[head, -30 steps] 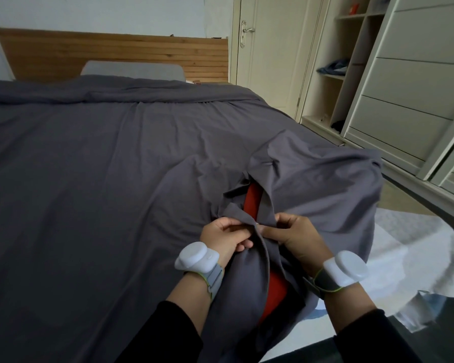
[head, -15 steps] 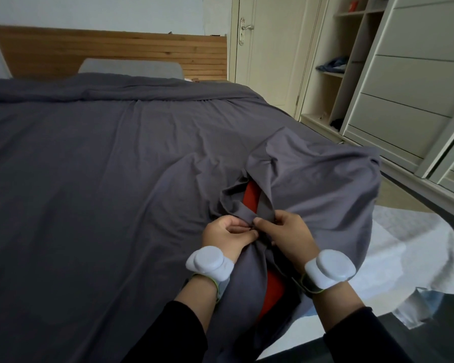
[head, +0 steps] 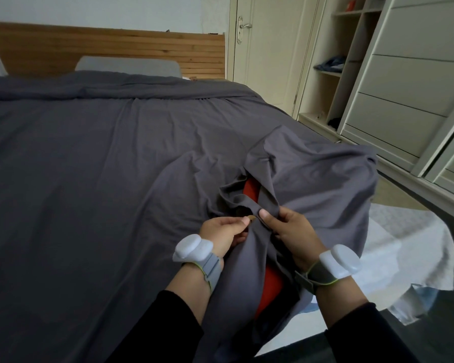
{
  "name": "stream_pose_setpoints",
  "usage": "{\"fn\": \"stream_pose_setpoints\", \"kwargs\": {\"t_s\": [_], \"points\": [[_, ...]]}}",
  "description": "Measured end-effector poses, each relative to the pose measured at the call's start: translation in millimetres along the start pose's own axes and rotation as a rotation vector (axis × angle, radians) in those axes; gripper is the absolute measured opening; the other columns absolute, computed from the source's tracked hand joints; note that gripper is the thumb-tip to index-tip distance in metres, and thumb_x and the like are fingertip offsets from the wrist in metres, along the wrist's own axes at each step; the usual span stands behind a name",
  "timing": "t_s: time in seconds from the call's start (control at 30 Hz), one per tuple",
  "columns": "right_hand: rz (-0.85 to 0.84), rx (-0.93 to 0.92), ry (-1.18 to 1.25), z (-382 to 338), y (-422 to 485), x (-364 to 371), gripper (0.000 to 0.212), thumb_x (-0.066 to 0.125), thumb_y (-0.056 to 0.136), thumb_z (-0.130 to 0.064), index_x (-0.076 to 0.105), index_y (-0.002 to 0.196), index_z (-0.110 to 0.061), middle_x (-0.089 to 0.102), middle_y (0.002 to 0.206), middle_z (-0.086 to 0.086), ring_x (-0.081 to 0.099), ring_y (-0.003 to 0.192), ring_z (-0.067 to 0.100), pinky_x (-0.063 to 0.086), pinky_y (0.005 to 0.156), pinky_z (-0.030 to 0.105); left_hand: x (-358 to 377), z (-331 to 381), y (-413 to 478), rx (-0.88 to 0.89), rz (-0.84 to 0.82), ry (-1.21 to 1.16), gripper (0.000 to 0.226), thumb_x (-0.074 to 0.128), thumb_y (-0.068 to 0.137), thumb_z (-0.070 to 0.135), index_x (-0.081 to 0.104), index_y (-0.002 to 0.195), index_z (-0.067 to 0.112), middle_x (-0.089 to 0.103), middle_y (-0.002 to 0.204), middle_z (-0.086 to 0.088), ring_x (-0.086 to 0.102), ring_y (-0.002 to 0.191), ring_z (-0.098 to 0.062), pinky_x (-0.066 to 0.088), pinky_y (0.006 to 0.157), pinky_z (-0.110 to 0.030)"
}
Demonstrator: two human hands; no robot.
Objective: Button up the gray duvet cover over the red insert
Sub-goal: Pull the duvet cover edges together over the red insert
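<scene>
The gray duvet cover [head: 102, 166] is spread over the bed, its open foot edge bunched up in front of me. The red insert [head: 250, 191] shows through a gap in the opening, and again lower down [head: 271, 286]. My left hand [head: 224, 233] pinches a small brownish button [head: 252, 218] on one edge of the cover. My right hand [head: 288, 231] pinches the opposite gray edge, thumb on top, right beside the button. Both hands meet at the opening, with white sensor units strapped to both wrists.
A wooden headboard [head: 110, 51] and a gray pillow [head: 127, 66] lie at the far end. On the right stand a cream door [head: 268, 48], open shelves [head: 333, 72] and wardrobe drawers [head: 414, 82]. White bedding [head: 414, 252] hangs at the bed's right corner.
Both hands have drawn the two cover edges closer together. My left thumb and finger now show the button between them, and my right thumb has moved up onto the facing edge.
</scene>
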State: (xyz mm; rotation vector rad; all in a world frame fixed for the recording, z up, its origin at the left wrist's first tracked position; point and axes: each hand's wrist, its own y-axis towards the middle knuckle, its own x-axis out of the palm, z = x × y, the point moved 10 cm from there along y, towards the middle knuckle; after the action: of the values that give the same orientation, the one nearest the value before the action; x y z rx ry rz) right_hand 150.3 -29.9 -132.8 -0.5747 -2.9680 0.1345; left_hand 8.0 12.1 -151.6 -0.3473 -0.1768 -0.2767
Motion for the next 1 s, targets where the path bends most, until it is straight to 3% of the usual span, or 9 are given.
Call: {"fn": "stream_pose_setpoints", "kwargs": {"t_s": [0.13,0.27,0.4,0.47,0.53,0.6,0.67,0.8,1.0], "points": [[-0.017,-0.005,-0.018,1.3,-0.9,-0.3,0.019,0.065,0.088,-0.017,0.071,0.101,-0.004,0.076,0.095,0.014,0.071,0.088,0.025,0.057,0.08,0.033,3.2,-12.7,1.4,-0.114,-0.007,-0.125,0.009,0.065,0.084,0.015,0.07,0.087,0.008,0.068,0.073,-0.002,0.06,0.062,-0.009,0.049,0.051,-0.013],[-0.02,-0.021,-0.094,1.1,-2.2,-1.4,0.02,0.066,0.088,-0.021,0.072,0.101,-0.007,0.077,0.095,0.01,0.073,0.09,0.023,0.057,0.082,0.033,10.1,-22.5,-1.0,-0.221,-0.052,-0.178,0.029,0.062,0.086,0.02,0.057,0.059,0.012,0.05,0.036,0.006,0.043,0.03,-0.004,0.039,0.038,-0.014],[-0.019,-0.036,-0.225,-6.0,-4.4,-3.5,0.017,0.067,0.087,-0.025,0.073,0.097,-0.012,0.078,0.089,0.002,0.073,0.083,0.015,0.057,0.074,0.025,20.7,-20.9,-4.8,-0.238,-0.146,-0.187,0.052,0.053,0.092,0.023,0.047,0.041,0.017,0.033,0.03,0.007,0.03,0.026,-0.004,0.031,0.034,-0.013],[0.012,-0.079,-0.356,-11.3,-4.7,-7.7,0.018,0.067,0.087,-0.028,0.073,0.096,-0.014,0.077,0.088,0.0,0.072,0.083,0.014,0.056,0.076,0.028,22.1,-19.3,-5.9,-0.227,-0.166,-0.17,0.043,0.053,0.092,0.024,0.047,0.05,0.015,0.033,0.03,0.007,0.03,0.027,-0.004,0.03,0.035,-0.014],[0.069,-0.108,-0.479,-11.3,-3.9,-12.6,0.02,0.068,0.085,-0.03,0.073,0.091,-0.011,0.076,0.085,0.004,0.07,0.08,0.014,0.056,0.075,0.031,19.5,-14.4,-5.4,-0.16,-0.16,-0.078,0.027,0.059,0.089,0.025,0.061,0.064,0.015,0.046,0.037,0.006,0.04,0.035,-0.006,0.038,0.041,-0.016],[0.136,-0.115,-0.566,-7.8,-1.1,-18.8,0.021,0.071,0.082,-0.029,0.07,0.085,-0.008,0.072,0.076,0.007,0.064,0.071,0.014,0.051,0.068,0.03,10.5,-3.3,-2.8,0.007,-0.085,0.172,0.011,0.066,0.084,0.024,0.072,0.084,0.015,0.066,0.063,0.001,0.059,0.059,-0.011,0.051,0.062,-0.02],[0.217,-0.11,-0.59,-10.3,1.3,-25.5,0.022,0.073,0.08,-0.027,0.065,0.091,-0.009,0.064,0.072,0.003,0.06,0.071,0.016,0.047,0.066,0.027,6.7,9.3,-6.1,0.164,-0.022,0.377,0.013,0.069,0.081,0.024,0.073,0.092,0.018,0.07,0.077,0.004,0.064,0.076,-0.009,0.049,0.073,-0.015],[0.335,-0.152,-0.446,-37.5,12.7,-29.7,0.039,0.069,0.082,-0.03,0.053,0.113,-0.013,0.061,0.08,-0.001,0.061,0.074,0.016,0.047,0.064,0.026,14.1,11.2,-10.2,0.245,-0.099,0.425,0.031,0.07,0.079,0.019,0.062,0.108,0.024,0.057,0.066,0.007,0.057,0.067,-0.004,0.041,0.062,-0.006],[0.297,-0.098,-0.756,-71.8,92.5,-9.2,0.066,0.068,0.079,-0.042,0.049,0.132,-0.007,0.059,0.127,0.013,0.058,0.115,0.03,0.043,0.088,0.03,15.4,15.1,-5.5,0.417,-0.08,0.72,0.035,0.07,0.077,0.026,0.06,0.111,0.022,0.045,0.069,0.008,0.045,0.061,-0.005,0.034,0.054,-0.006]]}}
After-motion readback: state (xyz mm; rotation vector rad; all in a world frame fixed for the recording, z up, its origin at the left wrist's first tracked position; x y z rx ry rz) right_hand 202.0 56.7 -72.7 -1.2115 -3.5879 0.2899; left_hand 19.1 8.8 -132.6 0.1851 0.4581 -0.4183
